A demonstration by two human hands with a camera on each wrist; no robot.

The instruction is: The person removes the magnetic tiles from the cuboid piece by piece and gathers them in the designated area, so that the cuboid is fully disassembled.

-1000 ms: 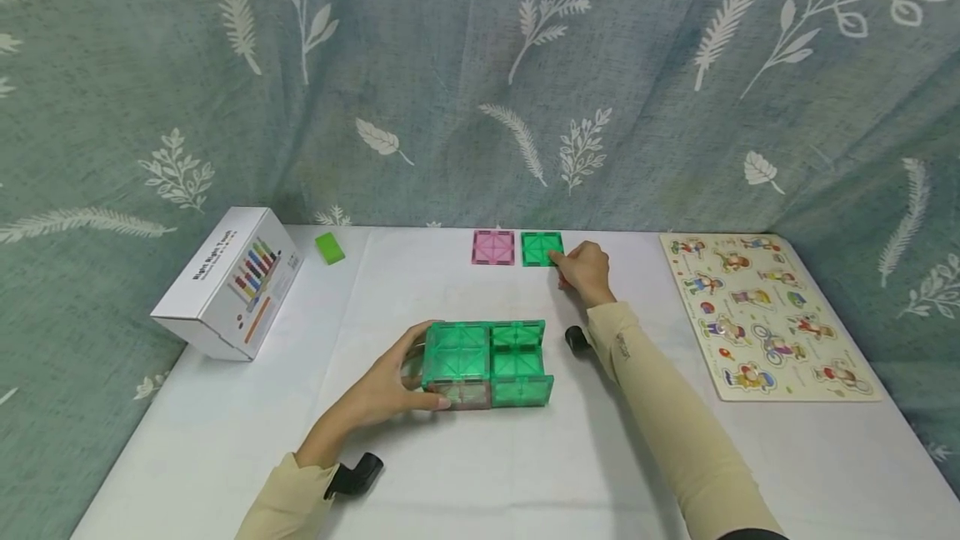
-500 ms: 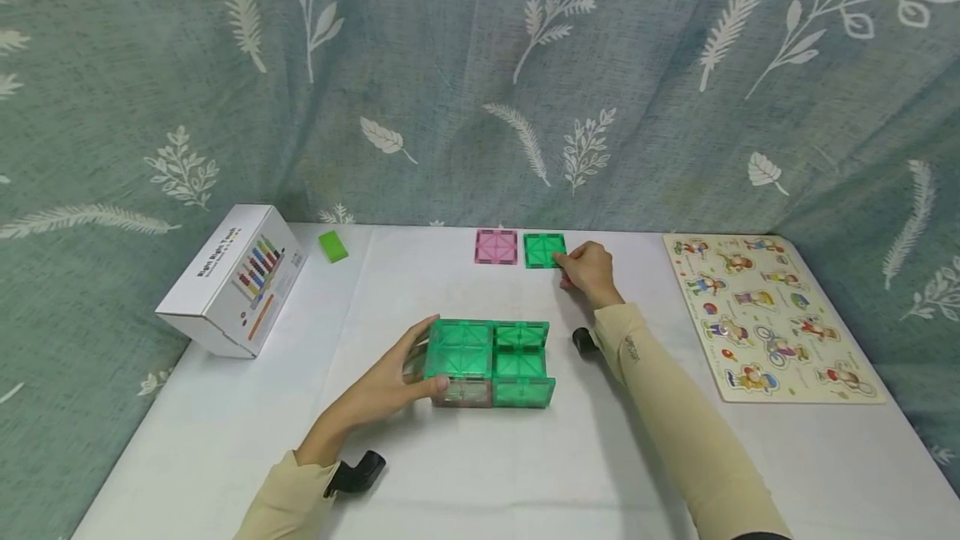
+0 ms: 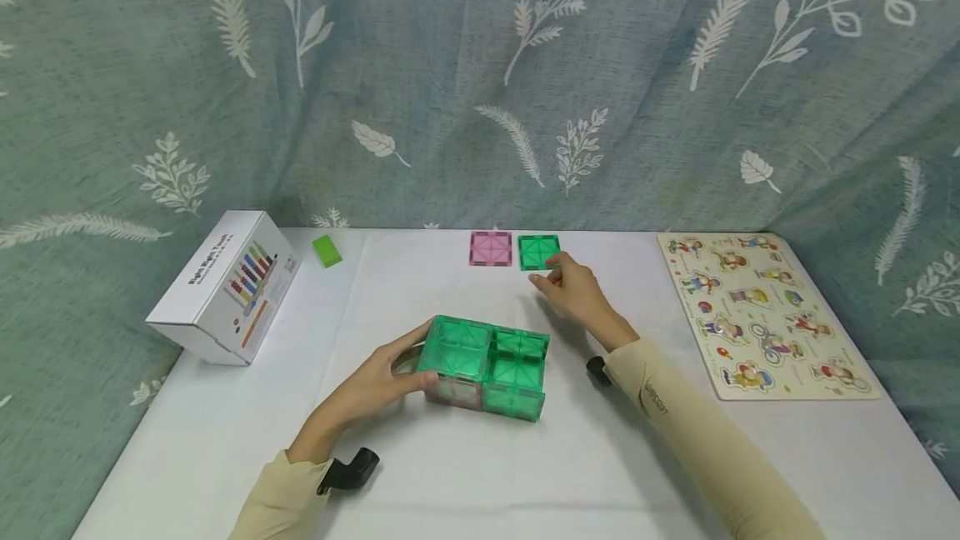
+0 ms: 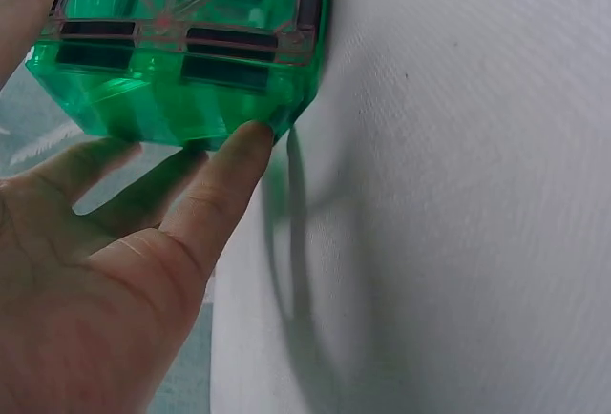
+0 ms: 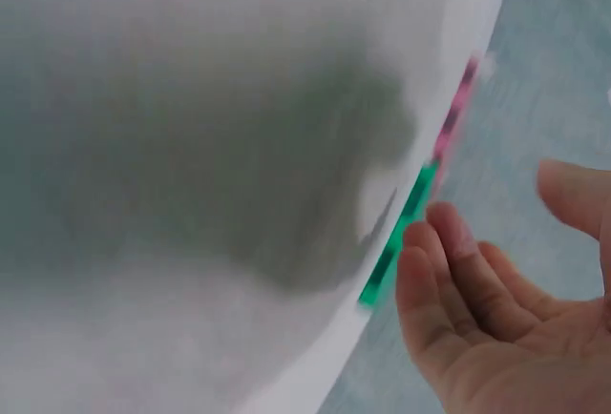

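Observation:
My left hand [image 3: 375, 390] grips the left end of a boxy structure of green magnetic tiles [image 3: 453, 347], thumb at its front and fingers around the back. One front tile [image 3: 453, 392] looks pinkish. The structure's right half is uncovered at the top, and the whole piece sits slightly turned. In the left wrist view, fingertips [image 4: 250, 137] touch the green wall [image 4: 162, 109]. My right hand [image 3: 577, 294] holds nothing, its thumb and fingers apart, beside a flat green square tile [image 3: 537, 252]. A pink square tile [image 3: 491, 248] lies just left of that tile.
On the left stands a white box [image 3: 225, 286] with a printed toy picture. Close to it is a small light-green block [image 3: 327, 251]. A wooden picture puzzle board [image 3: 761, 319] lies at the right. Behind the white table [image 3: 442, 473] hangs a leaf-patterned curtain [image 3: 420, 48].
My right hand has drawn back from the green tile, toward me, and its fingers have spread. The structure under my left hand has turned a little, its right end nearer to me.

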